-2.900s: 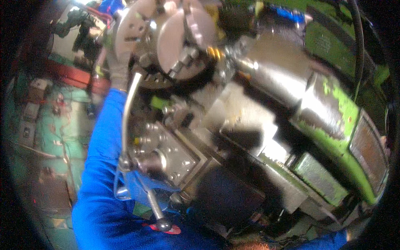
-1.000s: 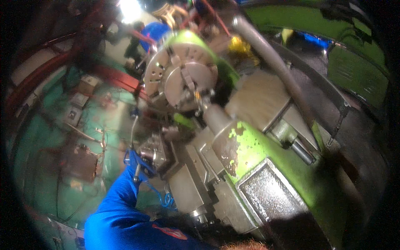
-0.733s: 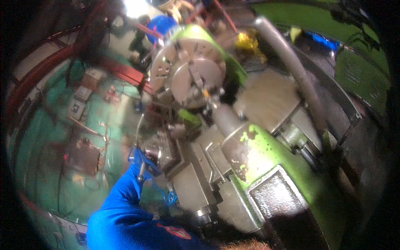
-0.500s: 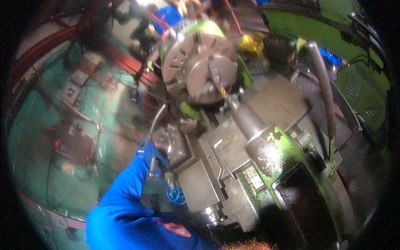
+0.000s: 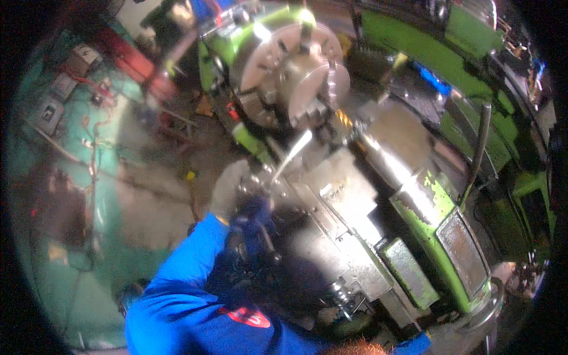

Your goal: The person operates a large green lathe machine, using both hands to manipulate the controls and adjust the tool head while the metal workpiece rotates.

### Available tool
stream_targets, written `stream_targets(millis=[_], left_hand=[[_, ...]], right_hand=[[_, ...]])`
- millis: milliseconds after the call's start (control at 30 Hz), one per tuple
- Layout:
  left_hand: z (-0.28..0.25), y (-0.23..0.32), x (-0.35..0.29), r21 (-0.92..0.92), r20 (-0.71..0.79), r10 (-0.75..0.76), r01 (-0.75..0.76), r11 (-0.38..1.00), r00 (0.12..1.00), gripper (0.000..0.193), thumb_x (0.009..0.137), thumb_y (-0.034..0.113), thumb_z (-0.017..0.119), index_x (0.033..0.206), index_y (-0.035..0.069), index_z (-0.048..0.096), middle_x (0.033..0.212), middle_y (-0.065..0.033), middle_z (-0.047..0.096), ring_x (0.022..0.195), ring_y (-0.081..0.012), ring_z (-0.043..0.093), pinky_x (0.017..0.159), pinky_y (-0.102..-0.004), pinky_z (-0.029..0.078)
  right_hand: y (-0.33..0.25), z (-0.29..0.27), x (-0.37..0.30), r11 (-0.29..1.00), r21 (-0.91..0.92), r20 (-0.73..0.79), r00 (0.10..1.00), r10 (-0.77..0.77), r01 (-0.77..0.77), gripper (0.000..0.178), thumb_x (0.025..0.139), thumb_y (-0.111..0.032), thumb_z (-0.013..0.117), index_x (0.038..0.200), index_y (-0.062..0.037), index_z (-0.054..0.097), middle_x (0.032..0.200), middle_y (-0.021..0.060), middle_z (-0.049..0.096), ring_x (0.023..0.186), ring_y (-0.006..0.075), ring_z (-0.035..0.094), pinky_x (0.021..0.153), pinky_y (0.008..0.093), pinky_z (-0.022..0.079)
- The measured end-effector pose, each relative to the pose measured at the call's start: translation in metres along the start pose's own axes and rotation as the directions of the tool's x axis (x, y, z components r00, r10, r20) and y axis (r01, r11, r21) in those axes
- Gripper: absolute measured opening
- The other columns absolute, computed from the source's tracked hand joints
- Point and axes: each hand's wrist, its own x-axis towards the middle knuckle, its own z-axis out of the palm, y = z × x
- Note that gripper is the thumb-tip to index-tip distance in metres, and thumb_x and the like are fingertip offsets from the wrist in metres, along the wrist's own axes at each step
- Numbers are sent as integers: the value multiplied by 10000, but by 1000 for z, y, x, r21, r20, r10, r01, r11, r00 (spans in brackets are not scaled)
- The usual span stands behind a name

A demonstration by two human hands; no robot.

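My left hand [image 5: 229,184], in a pale glove below a blue sleeve, is at the tool post [image 5: 255,184] of a green lathe. Blur and the tool post hide its fingers. A bright metal lever [image 5: 293,155] slants up beside it. At the lower edge, my right hand [image 5: 448,338] shows as a blurred grey shape past a blue cuff, close to the tailstock handwheel [image 5: 496,307]; its grip is unclear. Beyond, a round metal workpiece [image 5: 309,89] sits in the big chuck [image 5: 251,70]. A yellowish drill bit [image 5: 344,118] points at it from the tailstock quill [image 5: 387,157].
The green tailstock body [image 5: 423,222] stands to the right of the carriage [image 5: 331,251]. A long upright lever [image 5: 480,139] rises behind it. Grey boxes [image 5: 56,103] and cables lie on the green floor [image 5: 112,284] at left. A blue object [image 5: 435,80] lies at the back right.
The view has shifted, with the tailstock now further right. My left hand has moved up to the tool post's lever area. My right cuff has come into view at the lower edge.
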Motion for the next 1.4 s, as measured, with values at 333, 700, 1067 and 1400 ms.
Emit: stream_targets(millis=[333, 700, 1067, 1400], left_hand=[[-21, -65, 70, -700, 108, 85, 15, 714, 990, 645, 1053, 420, 507, 1528, 1, 384, 1529, -159, 455, 1413, -281, 429, 1193, -414, 316], [-102, -14, 266, 221, -166, 627, -591, 776, 761, 978, 870, 533, 754, 1560, 7, 302, 1542, -298, 379, 1451, -420, 363, 1205, -496, 307], [-59, 24, 290, 47, -185, 582, -585, 810, 792, 990, 779, 293, 872, 1557, 30, 319, 1521, -262, 425, 1419, -396, 417, 1186, -477, 354], [-55, 19, 287, 84, -147, 516, -509, 857, 844, 1013, 815, 262, 853, 1579, -5, 243, 1555, -263, 362, 1464, -388, 350, 1230, -460, 296]], right_hand=[[32, -84, 31, 891, -410, -221, 969, 112, -196, 923, 895, -734, 565, 1411, 29, 519, 1351, 230, 586, 1193, 361, 586, 996, 438, 499], [-55, -54, 48, 726, -650, -10, 957, 290, -227, 999, 852, -805, 521, 1337, 66, 592, 1300, 318, 630, 1229, 461, 593, 1042, 497, 444], [-70, -59, 41, 453, -891, 142, 959, 244, 17, 442, 1030, -488, 395, 1426, -383, 560, 1339, 235, 581, 1253, 433, 573, 1020, 523, 463], [-67, -54, 38, 293, -944, 212, 959, 187, 151, 550, 1000, -177, 523, 1480, -439, 462, 1355, 193, 584, 1243, 389, 602, 1005, 483, 512]])
